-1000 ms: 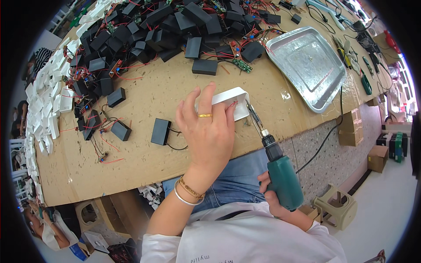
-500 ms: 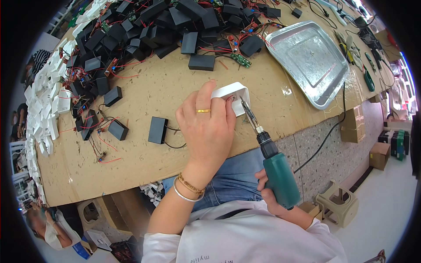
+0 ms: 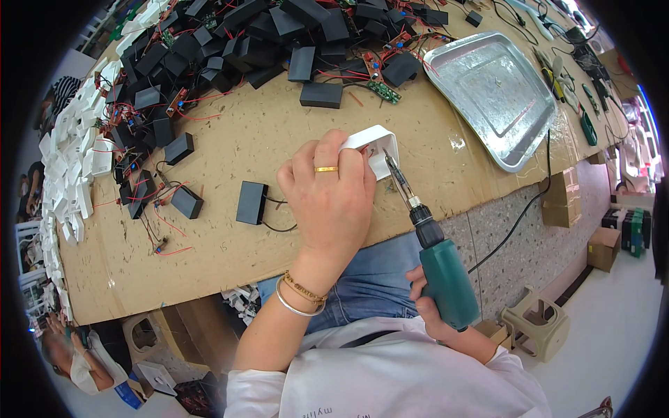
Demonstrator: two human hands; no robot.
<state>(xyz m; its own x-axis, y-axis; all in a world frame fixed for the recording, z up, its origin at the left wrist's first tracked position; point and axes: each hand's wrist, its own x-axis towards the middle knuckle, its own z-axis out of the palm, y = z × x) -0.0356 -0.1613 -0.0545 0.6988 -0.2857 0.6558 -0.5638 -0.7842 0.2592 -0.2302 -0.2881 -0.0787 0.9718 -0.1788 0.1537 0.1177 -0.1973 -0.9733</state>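
Note:
My left hand (image 3: 327,191) is closed round a white plastic housing (image 3: 380,136), its open side turned toward the right. Inside the housing shows a bit of red; the rest is hidden by my fingers. My right hand (image 3: 426,299) grips a green corded electric screwdriver (image 3: 449,279). Its long metal tip reaches up into the housing's opening; whether it touches anything inside I cannot tell. Left of my left hand lies a black box (image 3: 251,203) with two dark wires that run under that hand.
A heap of black boxes (image 3: 321,95), red wires and small circuit boards (image 3: 384,93) covers the far side. White housings (image 3: 73,160) line the left edge. A metal tray (image 3: 481,63) sits at the right, with pliers (image 3: 556,83) beyond it. A black cord (image 3: 519,219) hangs past the table's edge.
The housing and the screwdriver tip have shifted very slightly, the housing up and to the right. Both hands keep their grip.

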